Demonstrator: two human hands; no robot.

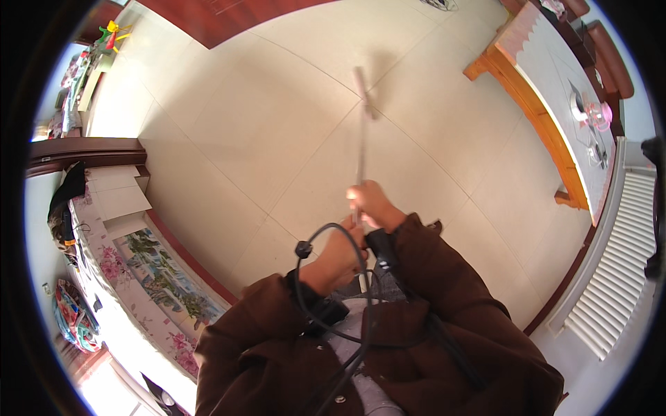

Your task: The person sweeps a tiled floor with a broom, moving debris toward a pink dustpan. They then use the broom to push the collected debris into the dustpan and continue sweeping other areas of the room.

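Both hands grip the pole (361, 151) of a long-handled floor-cleaning tool, a mop or a broom. My right hand (375, 204) wraps the pole higher in the picture. Just below it, closer to my body, my left hand (338, 255) closes around the handle's near end. The tool's narrow pinkish head (364, 93) is blurred and appears over the tiled floor (291, 156), with a shadow beside it. A black cable (333, 226) loops in front of my left wrist and partly hides that hand.
On the right stand a wooden table (551, 138) with a pink cup (598, 115) on it, and a white radiator (609, 270). Dark red furniture (208, 21) juts in at the top. A flower-patterned ledge (135, 291) runs along the left. Wires (439, 4) lie at the far edge.
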